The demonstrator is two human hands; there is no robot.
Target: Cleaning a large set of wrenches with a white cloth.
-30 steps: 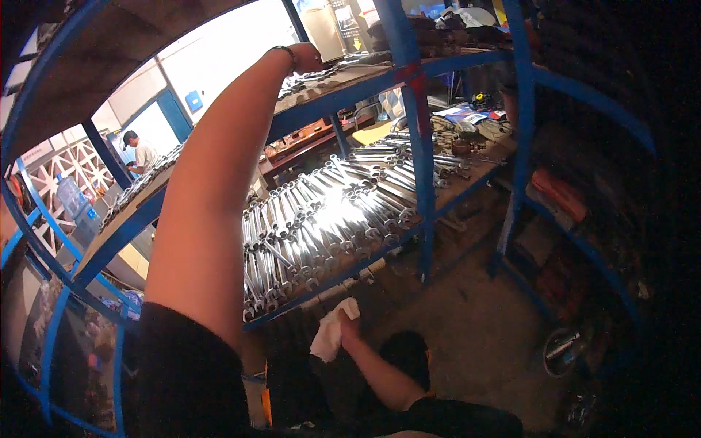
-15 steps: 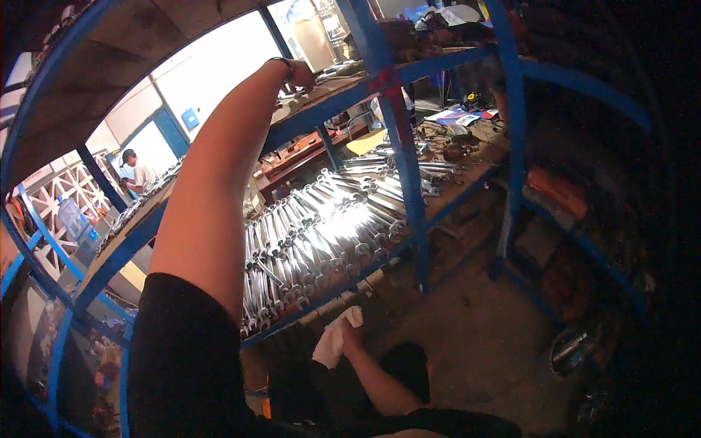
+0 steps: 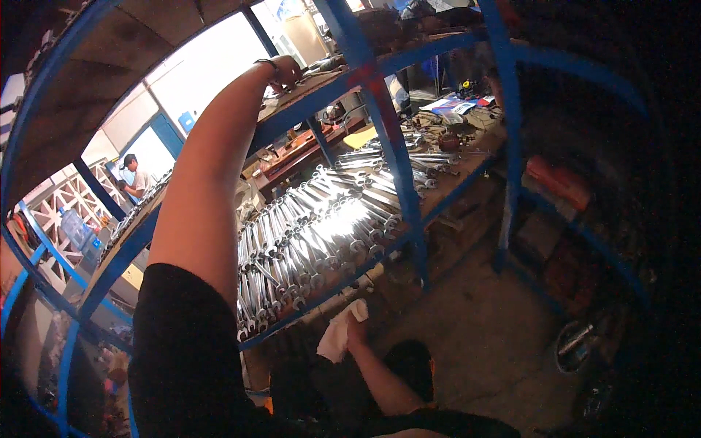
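Note:
My left arm stretches up and across the upper shelf. At its far end my left hand has its fingers bent down to the board; whatever lies in them is too small and hidden to make out. A dark band circles that wrist. Low in front of my body, my right hand is closed round a crumpled white cloth. Between the two hands, rows of shiny wrenches cover the lower shelf, packed close together under a bright glare.
Blue metal posts and rails frame the shelving. More metal pieces line the upper shelf's left stretch. Papers and a dark reddish part lie at the lower shelf's far right. Another person stands beyond, at left.
The view has shifted slightly. My left hand remains at the upper shelf, its fingers now reaching lower onto the board. My right hand keeps the cloth, barely moved.

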